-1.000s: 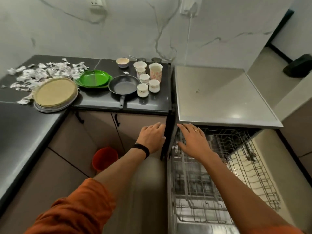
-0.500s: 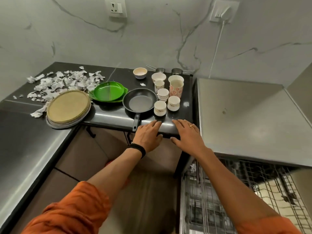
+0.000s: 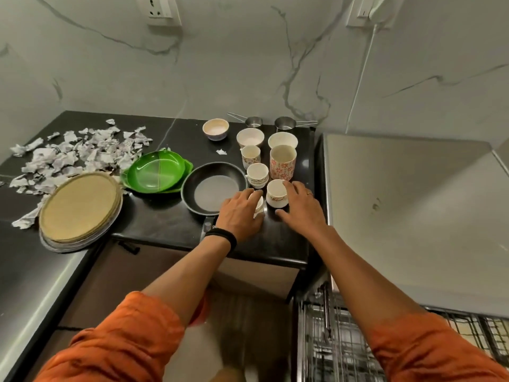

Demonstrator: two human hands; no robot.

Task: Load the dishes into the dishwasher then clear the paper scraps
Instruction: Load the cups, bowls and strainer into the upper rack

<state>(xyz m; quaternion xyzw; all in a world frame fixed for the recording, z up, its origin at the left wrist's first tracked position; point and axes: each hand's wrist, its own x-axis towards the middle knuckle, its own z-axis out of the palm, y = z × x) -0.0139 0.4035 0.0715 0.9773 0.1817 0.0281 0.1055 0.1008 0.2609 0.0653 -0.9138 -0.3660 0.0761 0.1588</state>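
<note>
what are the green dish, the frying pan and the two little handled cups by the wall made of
The green dish looks like glossy plastic: saturated colour, soft highlights, moulded divider. The frying pan seems metal with a matte dark nonstick coating; its greyer centre reflects dully. The two handled cups look like bare steel: silvery, shiny, with thin wire handles. None is certain by sight.

We counted three bowls [image 3: 215, 129], four small cups [image 3: 250, 157], one tall floral cup [image 3: 283, 162], two steel measuring cups [image 3: 285, 124], one frying pan [image 3: 212, 188], two stacked green plates [image 3: 154, 175], one stack of round plates [image 3: 80, 208], plus loads of paper scraps [image 3: 77, 153].
</note>
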